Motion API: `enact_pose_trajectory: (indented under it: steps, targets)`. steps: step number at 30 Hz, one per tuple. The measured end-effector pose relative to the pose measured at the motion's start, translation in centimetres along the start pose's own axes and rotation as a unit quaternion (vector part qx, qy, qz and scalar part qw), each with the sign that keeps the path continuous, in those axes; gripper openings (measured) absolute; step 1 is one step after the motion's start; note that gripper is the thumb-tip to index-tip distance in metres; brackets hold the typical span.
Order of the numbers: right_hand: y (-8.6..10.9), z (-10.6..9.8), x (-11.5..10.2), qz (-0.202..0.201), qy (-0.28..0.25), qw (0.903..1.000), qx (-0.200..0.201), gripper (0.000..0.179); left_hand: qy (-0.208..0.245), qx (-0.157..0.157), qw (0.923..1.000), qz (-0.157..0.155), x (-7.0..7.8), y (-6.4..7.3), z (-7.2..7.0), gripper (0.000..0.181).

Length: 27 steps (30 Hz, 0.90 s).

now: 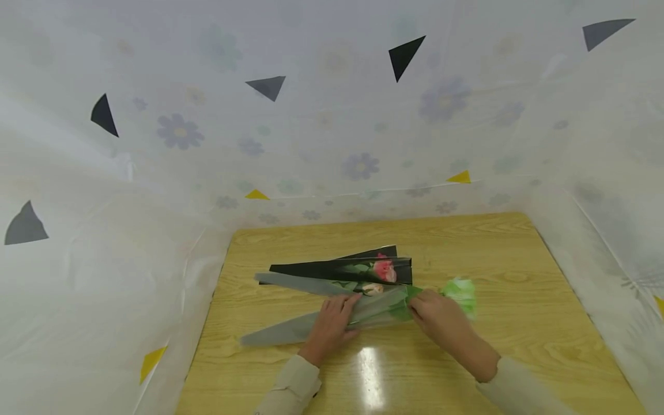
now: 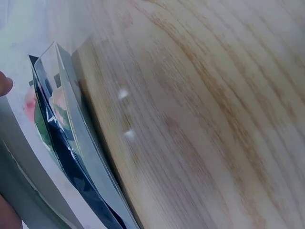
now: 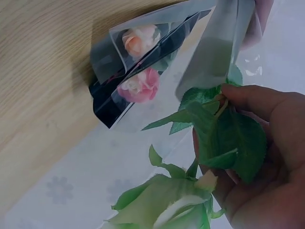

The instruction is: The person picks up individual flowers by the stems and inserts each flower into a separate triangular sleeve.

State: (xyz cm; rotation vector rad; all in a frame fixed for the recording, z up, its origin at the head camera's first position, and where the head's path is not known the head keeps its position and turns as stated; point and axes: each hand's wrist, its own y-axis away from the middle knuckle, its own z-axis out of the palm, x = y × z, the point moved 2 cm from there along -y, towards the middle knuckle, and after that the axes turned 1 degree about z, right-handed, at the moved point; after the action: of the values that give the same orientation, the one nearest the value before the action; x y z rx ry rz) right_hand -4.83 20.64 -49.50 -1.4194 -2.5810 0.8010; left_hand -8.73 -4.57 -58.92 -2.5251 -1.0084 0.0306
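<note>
My right hand [image 1: 446,325] pinches the stem of an artificial pale green rose [image 1: 460,297] between thumb and fingers, just below the bloom. Its dark green leaves [image 3: 233,138] spread over the palm in the right wrist view. The leaves lie at the mouth of a grey, clear-fronted flower sleeve [image 1: 280,330], and the lower stem appears to run inside. My left hand [image 1: 332,323] holds that sleeve near its middle; in the left wrist view, a fingertip [image 2: 5,85] and part of another digit show at its sides.
Behind the hands lie a pink rose [image 1: 384,270] in a black sleeve [image 1: 311,271] and a peach rose [image 1: 372,289] in a grey sleeve [image 1: 290,281], close together. The wooden table [image 1: 519,357] is enclosed by pale flower-print sheeting [image 1: 321,132].
</note>
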Motion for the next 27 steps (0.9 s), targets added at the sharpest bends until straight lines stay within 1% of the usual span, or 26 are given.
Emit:
enact_pose_trajectory:
  steps: [2,7,10,11,12,15,17,18,19,20,21,23,24,25,27]
  targets:
    - [-0.2,0.1,-0.2,-0.002,-0.01,0.9999,-0.009,0.009,0.002,0.006,1.0,0.001,0.1,-0.1,0.0,0.094]
    - [-0.3,-0.1,0.0,-0.009,-0.045,0.9978,-0.048,0.012,0.012,0.014,0.9997,-0.016,0.1,-0.1,-0.1,0.087]
    - [-0.1,-0.1,0.3,-0.028,-0.077,0.9943,-0.067,0.018,0.02,0.025,0.9993,-0.022,0.0,-0.1,-0.4,0.085]
    - [0.0,-0.1,0.4,-0.038,-0.091,0.9929,-0.066,0.019,0.022,0.028,0.9991,-0.023,-0.1,-0.1,-0.4,0.085]
    - [0.0,-0.1,0.5,-0.05,-0.103,0.9916,-0.06,0.016,0.024,0.031,0.999,-0.022,-0.1,-0.1,-0.5,0.083]
    - [0.1,-0.2,0.6,-0.069,-0.118,0.9896,-0.046,0.018,0.022,0.043,0.9987,-0.015,-0.2,-0.1,-0.7,0.082]
    - [0.2,-0.5,0.6,-0.063,-0.122,0.9897,-0.038,0.02,0.017,0.05,0.9985,-0.011,-0.3,-0.1,-0.7,0.084]
    - [0.3,-0.7,0.7,-0.055,-0.121,0.9906,-0.033,0.021,0.014,0.055,0.9983,-0.01,-0.3,-0.1,-0.7,0.085]
    - [0.4,-0.9,0.8,-0.042,-0.116,0.9919,-0.028,0.027,0.012,0.062,0.998,-0.008,-0.4,0.0,-0.7,0.087]
    - [0.6,-1.2,1.0,-0.029,-0.113,0.993,-0.015,0.029,0.011,0.069,0.9975,-0.007,-0.4,0.0,-0.7,0.088]
    - [0.8,-1.5,1.2,-0.01,-0.113,0.9936,0.002,0.03,0.01,0.074,0.9972,-0.007,-0.5,-0.1,-0.7,0.09]
    - [1.4,-2.1,2.0,0.05,-0.116,0.9912,0.04,0.033,0.011,0.086,0.9962,-0.007,-0.6,-0.1,-0.8,0.09]
    - [1.8,-2.3,2.5,0.086,-0.121,0.9873,0.055,0.034,0.011,0.092,0.9957,-0.008,-0.7,-0.1,-0.9,0.089]
    - [2.2,-2.4,3.0,0.126,-0.132,0.9811,0.064,0.036,0.012,0.098,0.9951,-0.008,-0.7,-0.2,-1.0,0.088]
    - [3.1,-2.4,3.9,0.204,-0.178,0.9607,0.061,0.038,0.014,0.107,0.9941,-0.009,-0.8,-0.2,-1.1,0.086]
